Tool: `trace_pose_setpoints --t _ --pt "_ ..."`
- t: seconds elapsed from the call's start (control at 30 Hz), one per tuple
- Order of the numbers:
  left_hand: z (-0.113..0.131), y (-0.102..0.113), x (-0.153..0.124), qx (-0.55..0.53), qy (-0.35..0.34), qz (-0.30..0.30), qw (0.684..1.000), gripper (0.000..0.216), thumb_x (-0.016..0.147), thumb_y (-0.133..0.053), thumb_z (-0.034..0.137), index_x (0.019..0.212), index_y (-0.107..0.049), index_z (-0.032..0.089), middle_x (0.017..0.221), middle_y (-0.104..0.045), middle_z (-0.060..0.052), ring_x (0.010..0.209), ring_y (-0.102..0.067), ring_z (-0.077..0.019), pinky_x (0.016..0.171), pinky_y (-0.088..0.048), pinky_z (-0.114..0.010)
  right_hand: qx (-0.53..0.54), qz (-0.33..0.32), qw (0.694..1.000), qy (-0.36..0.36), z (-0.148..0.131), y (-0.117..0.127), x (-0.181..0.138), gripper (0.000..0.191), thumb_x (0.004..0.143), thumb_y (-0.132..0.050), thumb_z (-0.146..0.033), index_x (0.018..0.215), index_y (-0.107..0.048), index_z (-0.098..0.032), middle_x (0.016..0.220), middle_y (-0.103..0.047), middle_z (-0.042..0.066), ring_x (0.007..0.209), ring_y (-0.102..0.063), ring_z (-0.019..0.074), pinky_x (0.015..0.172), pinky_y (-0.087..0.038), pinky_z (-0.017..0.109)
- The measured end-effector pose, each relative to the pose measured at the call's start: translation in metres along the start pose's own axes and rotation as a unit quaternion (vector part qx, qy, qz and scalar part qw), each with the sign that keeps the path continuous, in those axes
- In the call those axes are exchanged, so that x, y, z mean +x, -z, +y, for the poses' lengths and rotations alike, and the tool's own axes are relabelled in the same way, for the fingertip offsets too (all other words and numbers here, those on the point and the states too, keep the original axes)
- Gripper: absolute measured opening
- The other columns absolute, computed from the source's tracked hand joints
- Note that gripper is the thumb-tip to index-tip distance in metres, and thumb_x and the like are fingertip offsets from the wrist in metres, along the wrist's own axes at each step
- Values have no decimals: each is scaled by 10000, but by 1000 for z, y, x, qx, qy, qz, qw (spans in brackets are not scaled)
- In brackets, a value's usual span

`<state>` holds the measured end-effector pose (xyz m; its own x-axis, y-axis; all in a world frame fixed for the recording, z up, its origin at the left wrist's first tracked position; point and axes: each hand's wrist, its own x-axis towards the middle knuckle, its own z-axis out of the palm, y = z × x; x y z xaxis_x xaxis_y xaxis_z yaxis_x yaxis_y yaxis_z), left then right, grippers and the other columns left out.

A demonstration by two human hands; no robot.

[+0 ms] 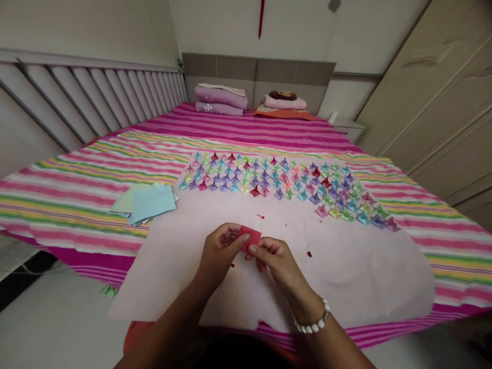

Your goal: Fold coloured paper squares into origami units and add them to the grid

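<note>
Hands (220,248): both pinching red folded paper square (251,236) | pointed paper folds (277,182) in rows | smooth pale sheet (346,277)

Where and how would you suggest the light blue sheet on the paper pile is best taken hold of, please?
I would pinch the light blue sheet at its near right corner, coming from the right with the left hand, the nearer one, though it holds the red paper now. The sheet lies flat atop other papers, and that corner is uncovered.
</note>
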<state>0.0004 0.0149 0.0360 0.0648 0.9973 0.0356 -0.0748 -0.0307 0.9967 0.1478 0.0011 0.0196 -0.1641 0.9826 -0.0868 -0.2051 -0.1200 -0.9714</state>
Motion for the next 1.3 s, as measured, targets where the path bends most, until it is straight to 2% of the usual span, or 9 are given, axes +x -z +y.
trace_pose_setpoints --t 0.13,0.27,0.4,0.47,0.53,0.63,0.83,1.03,1.3 --pt "0 0 3 -28 25 0 999 620 669 -778 277 1232 -551 152 778 -719 -11 674 -657 -149 638 -520 -264 -6 15 1000 5 1 -2 1 296 677 -768 -428 596 -654 -167 558 -645 -4 418 -372 67 426 -248 220" --pt "2 0 5 15 50 -27 998 238 734 -718 377 774 -671 148 612 -642 11 574 -582 -121 548 -464 -231 -12 0 1000 4 1 -4 -1 299 679 -766 -425 591 -637 -170 557 -658 -4 406 -375 62 425 -253 215" --pt "4 -1 6 59 45 -23 997 414 831 -580 483 559 -544 173 461 -478 49 446 -449 -97 452 -374 -228 -3 1 1000 -4 5 -5 -3 296 687 -759 -419 590 -627 -173 564 -663 0 407 -381 65 427 -264 217" --pt "4 -2 7 59 26 -18 998 379 845 -560 481 631 -598 171 530 -542 35 514 -516 -115 514 -421 -240 5 9 1000 -1 7 -5 -2 295 682 -762 -417 590 -624 -173 556 -657 -2 408 -382 67 424 -266 217" --pt "3 -1 8 37 6 -12 999 284 823 -602 442 866 -664 168 723 -656 1 671 -612 -145 640 -483 -264 17 26 1000 8 9 -3 -1 296 681 -761 -415 589 -618 -173 551 -651 -3 405 -379 66 418 -260 216" --pt "-2 3 7 -16 -4 -8 1000 415 731 -721 355 1083 -586 182 988 -687 -47 782 -654 -157 736 -512 -298 34 55 998 23 10 0 0 306 681 -763 -414 583 -608 -170 562 -648 -4 402 -380 60 414 -252 215" --pt "-12 9 -1 -1 11 -70 997 218 763 -711 296 912 -613 170 790 -682 -29 731 -645 -155 684 -508 -274 36 63 997 35 11 -1 0 290 701 -756 -412 602 -627 -172 581 -648 -1 418 -403 68 423 -279 219" --pt "-10 7 0 -35 -11 -21 999 251 718 -744 244 894 -580 172 807 -682 -14 720 -641 -134 691 -505 -255 33 46 998 37 8 -2 0 284 707 -756 -401 592 -621 -179 595 -659 4 427 -423 77 433 -307 225" --pt "-12 10 1 -22 -11 -109 994 178 803 -678 282 925 -614 170 752 -694 -25 712 -643 -152 661 -498 -263 12 46 998 45 7 -1 1 287 691 -768 -416 597 -640 -177 607 -660 5 446 -441 81 447 -320 227"
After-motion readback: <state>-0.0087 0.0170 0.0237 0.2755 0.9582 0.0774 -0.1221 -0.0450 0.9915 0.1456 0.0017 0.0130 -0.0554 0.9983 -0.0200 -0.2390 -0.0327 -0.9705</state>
